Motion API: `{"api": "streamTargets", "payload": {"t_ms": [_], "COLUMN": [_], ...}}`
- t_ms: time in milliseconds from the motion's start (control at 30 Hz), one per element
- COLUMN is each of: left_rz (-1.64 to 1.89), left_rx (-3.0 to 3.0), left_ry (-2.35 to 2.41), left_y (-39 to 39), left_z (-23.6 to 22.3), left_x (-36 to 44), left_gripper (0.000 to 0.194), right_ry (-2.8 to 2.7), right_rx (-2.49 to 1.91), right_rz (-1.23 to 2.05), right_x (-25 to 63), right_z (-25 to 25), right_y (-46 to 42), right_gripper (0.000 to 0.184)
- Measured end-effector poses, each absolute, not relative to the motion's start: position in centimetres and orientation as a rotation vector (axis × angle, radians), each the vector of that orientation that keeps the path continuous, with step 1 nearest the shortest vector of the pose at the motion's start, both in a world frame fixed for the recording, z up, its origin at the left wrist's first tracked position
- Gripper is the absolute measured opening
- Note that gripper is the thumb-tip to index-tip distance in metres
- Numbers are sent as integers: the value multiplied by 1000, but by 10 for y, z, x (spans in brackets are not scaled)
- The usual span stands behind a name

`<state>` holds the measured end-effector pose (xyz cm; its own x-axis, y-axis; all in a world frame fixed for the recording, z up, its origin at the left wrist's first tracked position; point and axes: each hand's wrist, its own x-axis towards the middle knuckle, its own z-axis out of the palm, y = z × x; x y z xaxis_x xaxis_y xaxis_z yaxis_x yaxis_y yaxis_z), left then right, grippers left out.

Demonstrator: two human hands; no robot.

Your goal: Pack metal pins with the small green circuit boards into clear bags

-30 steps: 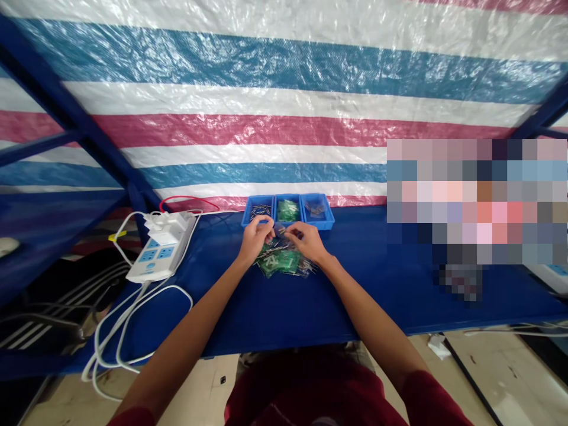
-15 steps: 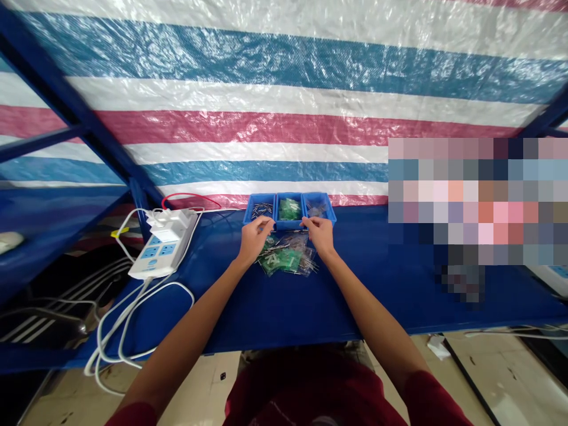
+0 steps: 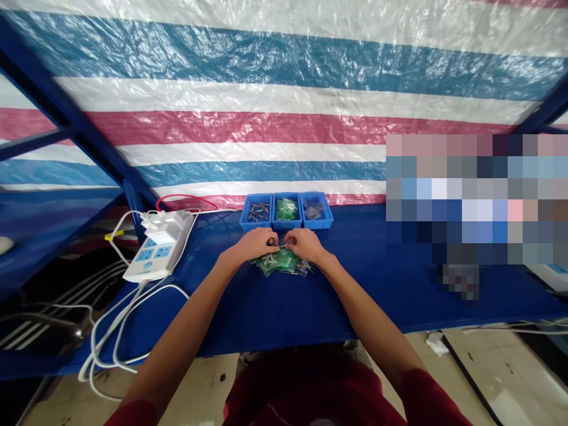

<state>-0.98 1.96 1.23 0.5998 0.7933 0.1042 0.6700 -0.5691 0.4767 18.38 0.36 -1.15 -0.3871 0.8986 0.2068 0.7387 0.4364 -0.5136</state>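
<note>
A pile of small clear packets [image 3: 279, 262], some green and some with thin metal pieces, lies on the blue table. My left hand [image 3: 255, 242] is over the pile's far left side, thumb and fingers pinched together. From the right, my right hand [image 3: 305, 245] meets it with curled fingers, also pinched. Something small shows between the fingertips, too small to name. Just beyond stand three blue bins: the left bin [image 3: 256, 226] holds thin metal pieces, the middle bin [image 3: 287, 225] green packets, the right bin [image 3: 318, 224] clear or greyish packets.
At the left a white power strip [image 3: 153, 260] with plugs lies on the blue table [image 3: 284, 313]. Its white cables [image 3: 118, 322] loop over the front edge. A striped plastic sheet [image 3: 275, 127] hangs behind. The right side is pixelated.
Both hands have come down from the front of the bins toward me and closer together, onto the packet pile. The view has shifted slightly.
</note>
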Motion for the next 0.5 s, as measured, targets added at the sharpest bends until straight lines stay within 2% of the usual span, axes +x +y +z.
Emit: {"api": "streamTargets", "payload": {"t_ms": [133, 300, 500], "left_rz": [539, 855, 1031], "left_rx": [2392, 2345, 2236], "left_ry": [1192, 1256, 1214], "left_y": [24, 20, 10], "left_z": [18, 11, 2], "left_x": [-7, -3, -3], "left_gripper": [18, 24, 23], "right_ry": [-2309, -2345, -2167], "right_rx": [-1363, -1368, -1314], "right_rz": [413, 365, 309], "right_x": [180, 183, 193], "right_z": [-14, -14, -8], "right_y": [2, 3, 7], "right_gripper": [8, 9, 7]}}
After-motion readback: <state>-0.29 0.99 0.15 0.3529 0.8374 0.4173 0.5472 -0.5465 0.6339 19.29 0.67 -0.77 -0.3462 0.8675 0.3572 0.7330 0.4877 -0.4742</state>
